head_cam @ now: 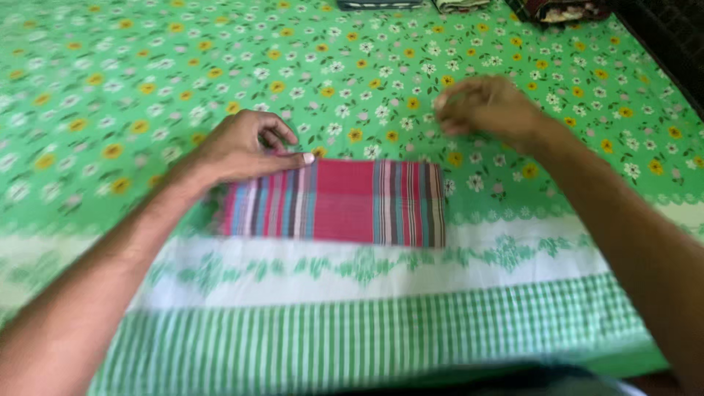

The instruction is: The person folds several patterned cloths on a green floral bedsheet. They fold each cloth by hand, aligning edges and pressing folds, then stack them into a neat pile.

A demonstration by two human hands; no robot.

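Two bare forearms reach in from the bottom corners over a green flowered bedsheet (147, 66). The left hand (246, 150) rests on the upper left edge of a folded red striped cloth (345, 202), fingers curled together with the thumb pressed flat along the fabric's top edge. The cloth lies flat as a long rectangle, just above the sheet's white band (381, 257) and checked green border (367, 330). The right hand (484, 110) hovers above and right of the cloth, clear of it, blurred, fingertips bunched loosely together and holding nothing visible. Other folded textiles (462, 4) sit at the far top edge.
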